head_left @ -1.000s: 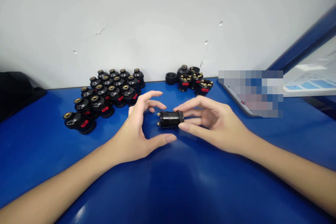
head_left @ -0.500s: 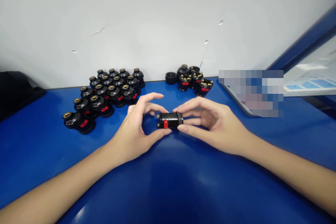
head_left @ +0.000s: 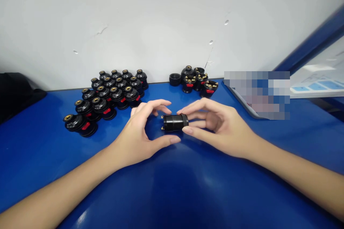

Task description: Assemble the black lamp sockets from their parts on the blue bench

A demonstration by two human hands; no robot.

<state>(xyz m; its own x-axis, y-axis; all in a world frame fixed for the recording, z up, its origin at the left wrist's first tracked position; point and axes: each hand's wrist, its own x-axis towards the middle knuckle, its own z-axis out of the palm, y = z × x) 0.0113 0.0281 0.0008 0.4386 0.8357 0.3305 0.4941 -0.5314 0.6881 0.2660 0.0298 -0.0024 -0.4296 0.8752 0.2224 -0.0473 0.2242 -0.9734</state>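
A black lamp socket body (head_left: 174, 123) lies sideways between my hands, its brass terminals pointing left and a ribbed ring round its right end. My right hand (head_left: 219, 123) grips that ring end between thumb and fingertips. Thumb and fingers spread apart, my left hand (head_left: 143, 128) curves around the terminal end without visibly touching the socket. No red switch shows on the side facing me.
Several capped lamp sockets (head_left: 100, 106) with red switches stand in rows at the left. Toward the back wall are several uncapped sockets (head_left: 209, 87) and a loose black ring (head_left: 175, 79). A grey-edged tray (head_left: 239, 99), partly pixelated, lies at right on the blue table (head_left: 185, 186).
The socket has turned about its long axis, so its red switch no longer shows. My left thumb and fingers have come away from it; my right hand keeps its grip.
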